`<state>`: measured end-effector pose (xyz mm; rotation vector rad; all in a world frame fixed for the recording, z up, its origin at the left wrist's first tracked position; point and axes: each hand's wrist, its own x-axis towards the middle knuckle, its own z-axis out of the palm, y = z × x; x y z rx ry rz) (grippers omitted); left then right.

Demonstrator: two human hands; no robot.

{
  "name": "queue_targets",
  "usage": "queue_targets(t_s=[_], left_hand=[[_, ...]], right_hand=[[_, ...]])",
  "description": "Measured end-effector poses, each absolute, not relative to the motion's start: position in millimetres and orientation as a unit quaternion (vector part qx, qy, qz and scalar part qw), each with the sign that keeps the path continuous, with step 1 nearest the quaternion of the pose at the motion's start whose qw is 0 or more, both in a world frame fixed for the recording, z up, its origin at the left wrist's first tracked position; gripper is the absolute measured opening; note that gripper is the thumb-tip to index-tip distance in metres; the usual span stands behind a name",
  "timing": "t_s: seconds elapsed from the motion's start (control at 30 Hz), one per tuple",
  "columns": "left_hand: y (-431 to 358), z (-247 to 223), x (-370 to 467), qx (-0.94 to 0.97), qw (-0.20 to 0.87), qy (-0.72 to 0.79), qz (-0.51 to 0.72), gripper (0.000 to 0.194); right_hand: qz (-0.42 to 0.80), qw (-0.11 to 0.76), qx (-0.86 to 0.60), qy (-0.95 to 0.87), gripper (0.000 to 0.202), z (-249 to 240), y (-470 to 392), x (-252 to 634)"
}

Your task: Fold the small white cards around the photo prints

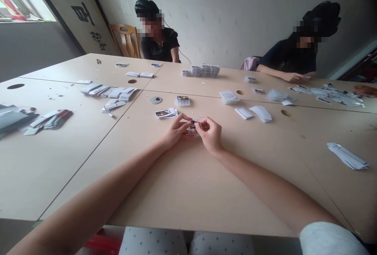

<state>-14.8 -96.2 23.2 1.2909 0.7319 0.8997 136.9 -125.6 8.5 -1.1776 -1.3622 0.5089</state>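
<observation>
Both hands meet over a small clear plastic case (193, 130) with a dark printed piece in it, near the middle of the table. My left hand (178, 130) grips the case from the left, its fingers curled over the top edge. At the right side, my right hand (210, 132) is closed in a pinch at the dark piece; what sits between its fingertips is too small to name. Just behind my left hand lie printed cards (166, 113), fanned out. A clear case with a dark card on top (183, 100) stands behind them.
White packets (108, 92) and silvery sleeves (50, 120) lie left. Stacked clear cases (204, 70) stand at the back. Cards (244, 113), white sheets (261, 114) and strips (347, 156) lie right. Two people (160, 44) (290, 56) sit across the table (165, 192).
</observation>
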Motion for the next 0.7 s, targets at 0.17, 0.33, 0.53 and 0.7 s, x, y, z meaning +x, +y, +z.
queue_targets(t_s=[0.17,0.33,0.53,0.7], left_hand=[[-96.3,22.5,-14.1,0.569,0.642,0.33,0.394,0.032],[-97.4,22.6,-13.3,0.566,0.644,0.33,0.394,0.032],[-97.9,22.3,-12.7,0.562,0.646,0.327,0.4,0.032],[-97.3,21.2,-12.2,0.563,0.644,0.327,0.401,0.033]], right_hand=[[0.215,0.595,-0.513,-0.58,0.019,10.1,-126.7,136.4],[0.224,0.6,-0.519,-0.566,0.02,8.8,-125.1,136.8],[0.227,0.605,-0.528,-0.551,0.019,7.4,-122.7,137.4],[0.249,0.608,-0.522,-0.544,0.014,6.5,-122.5,137.0]])
